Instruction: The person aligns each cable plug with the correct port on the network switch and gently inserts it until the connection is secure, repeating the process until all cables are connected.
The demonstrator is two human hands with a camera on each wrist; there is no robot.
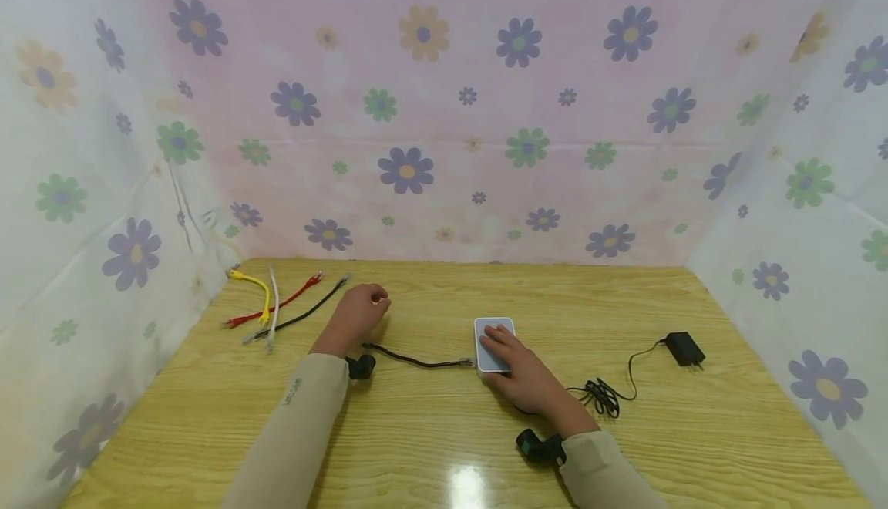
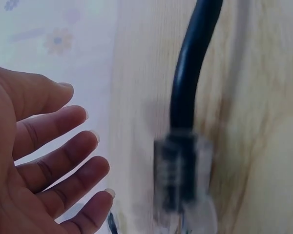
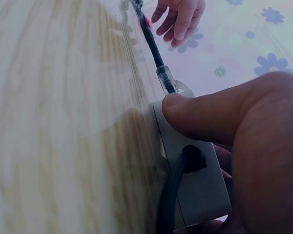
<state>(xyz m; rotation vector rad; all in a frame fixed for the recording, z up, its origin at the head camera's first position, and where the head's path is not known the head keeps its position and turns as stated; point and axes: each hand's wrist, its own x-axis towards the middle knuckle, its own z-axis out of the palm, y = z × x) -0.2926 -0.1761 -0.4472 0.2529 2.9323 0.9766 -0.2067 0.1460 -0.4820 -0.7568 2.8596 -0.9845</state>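
Note:
My right hand (image 1: 530, 382) grips a small white network box (image 1: 494, 324) with a grey top. In the right wrist view the thumb (image 3: 205, 114) lies against its side above the power socket, and the other fingers are partly hidden behind the box. A short black Ethernet cable (image 1: 416, 362) runs left from the box, its clear plug (image 3: 165, 80) at the box's end. My left hand (image 1: 358, 312) hovers near the cable's far end, fingers loosely bent and holding nothing. Up close in the left wrist view is a clear-ended black cable (image 2: 183, 92).
A thin black power lead (image 1: 605, 397) is bunched right of the box and leads to a black power adapter (image 1: 684, 349). At the left lie a yellow cable (image 1: 262, 287), a white cable (image 1: 275, 301), a red cable (image 1: 284, 303) and another black cable (image 1: 308, 312). Flowered cloth (image 1: 472, 123) surrounds the table.

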